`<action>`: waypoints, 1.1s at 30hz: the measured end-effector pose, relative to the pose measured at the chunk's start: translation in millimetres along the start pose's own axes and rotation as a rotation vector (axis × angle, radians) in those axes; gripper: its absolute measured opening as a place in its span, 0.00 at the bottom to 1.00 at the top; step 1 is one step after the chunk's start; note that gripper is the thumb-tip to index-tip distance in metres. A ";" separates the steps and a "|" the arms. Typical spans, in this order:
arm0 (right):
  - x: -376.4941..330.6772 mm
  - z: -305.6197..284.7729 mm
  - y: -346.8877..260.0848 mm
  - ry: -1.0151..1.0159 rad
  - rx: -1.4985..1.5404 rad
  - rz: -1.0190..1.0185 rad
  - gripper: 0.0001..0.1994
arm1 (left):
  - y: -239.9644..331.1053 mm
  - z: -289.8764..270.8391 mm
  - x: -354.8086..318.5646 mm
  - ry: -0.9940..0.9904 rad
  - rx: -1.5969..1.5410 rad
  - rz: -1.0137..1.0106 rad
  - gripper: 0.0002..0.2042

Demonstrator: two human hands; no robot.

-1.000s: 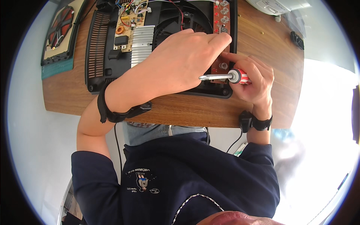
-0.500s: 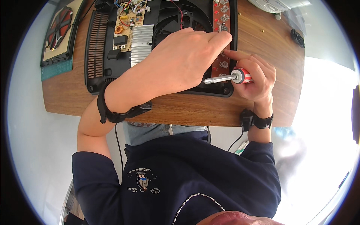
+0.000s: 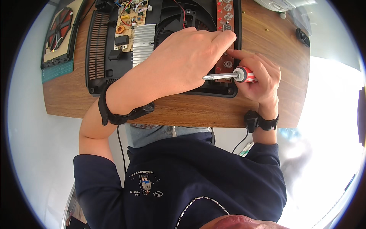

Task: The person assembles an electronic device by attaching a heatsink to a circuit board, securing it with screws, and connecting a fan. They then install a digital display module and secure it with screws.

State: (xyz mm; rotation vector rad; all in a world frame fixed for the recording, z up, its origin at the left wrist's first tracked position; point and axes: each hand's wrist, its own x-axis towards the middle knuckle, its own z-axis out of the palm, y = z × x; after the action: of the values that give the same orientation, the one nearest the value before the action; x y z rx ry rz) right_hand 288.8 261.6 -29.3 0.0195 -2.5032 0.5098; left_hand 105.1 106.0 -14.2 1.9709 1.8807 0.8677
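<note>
My left hand (image 3: 187, 57) reaches over an opened black appliance housing (image 3: 198, 91), back of the hand up. Its fingers bend down at a narrow brown control circuit board (image 3: 220, 68) with coil springs and a small digit display. Those fingertips are mostly hidden, so what they pinch or press cannot be seen. In my right hand (image 3: 263, 74) a screwdriver (image 3: 244, 74) with a red and white handle is gripped, its metal shaft pointing left across the board's lower end. The right index finger stretches to the board, close to the left fingers.
Inside the housing lie a tan power circuit board (image 3: 131, 23), a silver finned heat sink (image 3: 144, 45) and a black fan (image 3: 190, 19). A panel with a round coil (image 3: 60, 28) sits at left over a green mat (image 3: 57, 72). Small screws (image 3: 267, 29) dot the wooden table (image 3: 278, 42).
The screwdriver has swung slightly, its tip shifting left and up. My right hand has turned a little, while my left hand stays almost where it was.
</note>
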 end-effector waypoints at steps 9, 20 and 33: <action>-5.1 4.3 11.4 0.150 0.007 -0.116 0.13 | 0.6 1.2 -1.6 0.039 0.035 0.024 0.22; -2.2 7.1 3.3 0.068 0.001 -0.072 0.12 | 1.5 -0.5 -0.8 -0.007 0.030 -0.013 0.22; -2.2 5.8 -0.9 0.075 0.047 0.005 0.11 | 1.3 -1.6 -0.8 -0.021 0.001 -0.035 0.28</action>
State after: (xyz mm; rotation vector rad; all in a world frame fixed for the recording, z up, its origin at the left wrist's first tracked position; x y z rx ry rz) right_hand 287.6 258.5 -34.6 0.0117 -2.4179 0.5616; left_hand 105.2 104.7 -12.4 1.9342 1.8985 0.8330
